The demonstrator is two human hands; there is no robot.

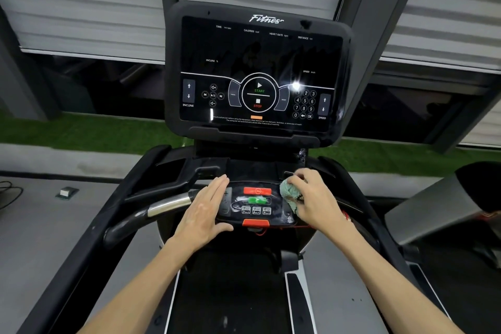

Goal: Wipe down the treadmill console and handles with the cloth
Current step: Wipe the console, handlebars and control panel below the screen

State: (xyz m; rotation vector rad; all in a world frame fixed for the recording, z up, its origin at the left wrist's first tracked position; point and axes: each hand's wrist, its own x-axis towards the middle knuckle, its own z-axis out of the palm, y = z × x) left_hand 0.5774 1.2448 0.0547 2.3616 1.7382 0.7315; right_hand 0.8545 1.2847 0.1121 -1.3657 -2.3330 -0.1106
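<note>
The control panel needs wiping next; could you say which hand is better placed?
The right hand: it grips the cloth at the right edge of the control panel; the left hand rests flat, holding nothing.

Ahead of you: pale slatted blinds [81,8] across the top of the frame, dark window glass [108,87] below them. Grey pillars [379,35] between. Green turf strip [95,131] mid-frame. Grey floor [35,225] at left carries a small white block [66,192] and black cables [10,195].

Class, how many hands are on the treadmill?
2: left hand flat on the lower panel, left side; right hand gripping the cloth on its right. None seem hidden.
</note>
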